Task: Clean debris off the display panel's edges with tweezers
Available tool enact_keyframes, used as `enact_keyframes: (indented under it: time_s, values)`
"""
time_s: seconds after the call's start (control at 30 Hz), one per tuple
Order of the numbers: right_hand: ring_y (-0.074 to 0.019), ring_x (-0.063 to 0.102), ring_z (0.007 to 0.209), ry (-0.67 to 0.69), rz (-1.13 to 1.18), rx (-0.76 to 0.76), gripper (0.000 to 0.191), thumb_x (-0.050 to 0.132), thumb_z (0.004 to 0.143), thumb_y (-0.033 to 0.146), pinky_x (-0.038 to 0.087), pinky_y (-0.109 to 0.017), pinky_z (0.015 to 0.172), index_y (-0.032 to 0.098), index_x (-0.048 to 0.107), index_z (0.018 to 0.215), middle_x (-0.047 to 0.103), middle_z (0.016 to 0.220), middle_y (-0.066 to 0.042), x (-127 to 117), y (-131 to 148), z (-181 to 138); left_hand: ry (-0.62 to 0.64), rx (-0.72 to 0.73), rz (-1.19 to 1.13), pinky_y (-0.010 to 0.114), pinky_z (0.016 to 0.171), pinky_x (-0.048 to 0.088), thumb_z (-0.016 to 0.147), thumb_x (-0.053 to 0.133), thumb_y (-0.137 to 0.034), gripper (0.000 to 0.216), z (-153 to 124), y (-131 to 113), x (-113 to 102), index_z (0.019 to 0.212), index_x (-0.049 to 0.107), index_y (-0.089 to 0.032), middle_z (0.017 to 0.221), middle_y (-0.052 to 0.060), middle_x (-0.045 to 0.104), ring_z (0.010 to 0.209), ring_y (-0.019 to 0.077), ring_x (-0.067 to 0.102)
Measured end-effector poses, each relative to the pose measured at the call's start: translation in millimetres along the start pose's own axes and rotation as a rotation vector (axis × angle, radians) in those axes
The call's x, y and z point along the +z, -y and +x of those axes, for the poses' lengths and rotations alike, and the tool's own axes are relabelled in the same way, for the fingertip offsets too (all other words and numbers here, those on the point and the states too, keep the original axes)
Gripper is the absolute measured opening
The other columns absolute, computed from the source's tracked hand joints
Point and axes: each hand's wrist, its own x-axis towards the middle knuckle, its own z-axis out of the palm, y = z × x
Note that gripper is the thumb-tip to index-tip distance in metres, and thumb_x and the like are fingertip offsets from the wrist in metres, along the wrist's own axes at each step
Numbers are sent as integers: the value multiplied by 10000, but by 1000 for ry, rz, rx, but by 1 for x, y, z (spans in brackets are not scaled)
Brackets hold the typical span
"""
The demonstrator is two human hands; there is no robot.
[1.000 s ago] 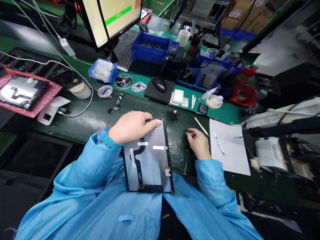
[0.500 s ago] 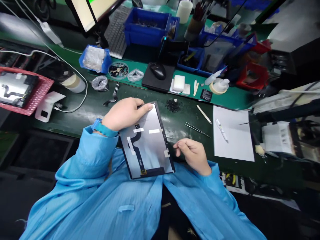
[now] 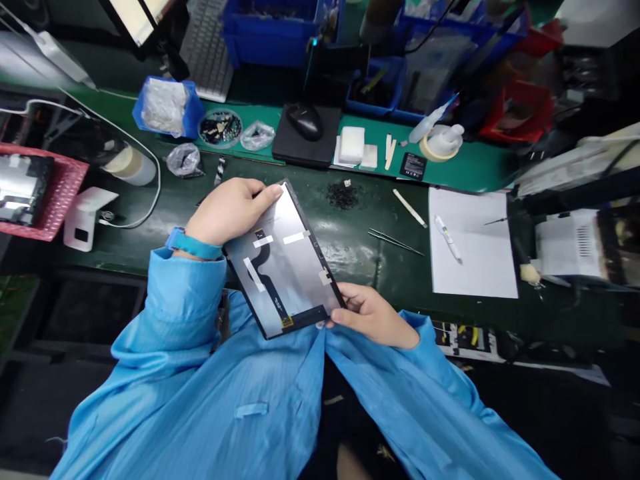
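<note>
A tablet display panel (image 3: 283,263) is being held back-side up over the near edge of the green bench (image 3: 350,230), tilted across the blue-sleeved lap. Its near right corner is being pinched by the right hand (image 3: 367,313), fingers closed on the edge, while its far left corner is being gripped by the left hand (image 3: 227,212), thumb lying on top. A silver-grey back is being shown, framed in black, with a curved black flex ribbon, white tape strips and a small yellow patch at the near edge. Beyond, tweezers (image 3: 395,241), black crumbs (image 3: 343,195) and a white sheet (image 3: 473,260) are lying on the bench; print on a black card (image 3: 413,165) is too small to read.
</note>
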Motion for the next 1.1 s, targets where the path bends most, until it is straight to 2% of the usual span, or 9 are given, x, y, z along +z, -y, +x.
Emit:
enact_keyframes:
  time_s: [0.17, 0.4, 0.5, 0.6, 0.7, 0.9, 0.97, 1.1]
  values:
    - [-161, 703, 747, -41, 9, -62, 277, 700, 939, 427, 573, -273, 717, 152, 695, 968, 719, 825, -35, 4, 1, 2, 11, -59, -68, 309, 538, 336, 927, 467, -668, 567, 3, 5, 1, 629, 576, -198, 522, 35, 570, 515, 168, 485]
    - [-172, 720, 751, -75, 37, -83, 299, 718, 923, 436, 583, -278, 703, 159, 725, 1036, 734, 838, -35, 3, 3, 2, 45, -128, -208, 278, 471, 313, 915, 481, -663, 536, 8, 19, 8, 711, 614, -186, 522, 22, 576, 456, 147, 475]
    - [-169, 718, 736, -115, 37, -92, 276, 720, 925, 422, 590, -279, 707, 161, 739, 1012, 733, 814, -31, 3, 0, 2, 42, -104, -257, 263, 472, 310, 919, 486, -644, 504, 9, 25, 11, 734, 601, -189, 534, 11, 560, 473, 140, 470]
    - [-164, 720, 714, -188, 27, -106, 278, 722, 926, 388, 605, -278, 694, 164, 753, 1086, 740, 813, -30, 3, -4, 0, -8, -30, -288, 245, 516, 347, 927, 509, -571, 427, 7, 27, 12, 783, 608, -182, 597, -4, 556, 546, 134, 490]
    - [-172, 730, 712, -214, 17, -118, 323, 726, 920, 384, 632, -298, 693, 172, 758, 1162, 750, 836, -34, 1, -8, -1, -92, 21, -302, 240, 592, 411, 929, 534, -489, 351, 2, 27, 12, 921, 660, -162, 714, -2, 619, 630, 135, 533]
    - [-186, 742, 713, -202, 39, -125, 305, 733, 911, 370, 650, -319, 703, 188, 766, 1153, 762, 870, -40, 1, -9, -1, -226, 74, -288, 291, 823, 514, 962, 514, -442, 391, -15, 18, 8, 1179, 701, -175, 1004, 51, 741, 869, 186, 659]
    - [-185, 743, 706, -203, 51, -127, 262, 726, 917, 355, 645, -310, 696, 185, 770, 1112, 757, 850, -39, 1, -9, -1, -346, 92, -254, 312, 892, 524, 962, 526, -413, 397, -22, 18, 7, 1247, 682, -184, 1073, 64, 735, 933, 195, 672]
    - [-192, 736, 677, -231, 75, -147, 204, 727, 915, 359, 628, -300, 661, 178, 764, 1001, 736, 773, -34, -1, -15, -1, -711, 171, -224, 357, 1067, 474, 920, 613, -366, 422, -37, 36, 8, 1301, 637, -185, 1272, 105, 661, 1162, 228, 630]
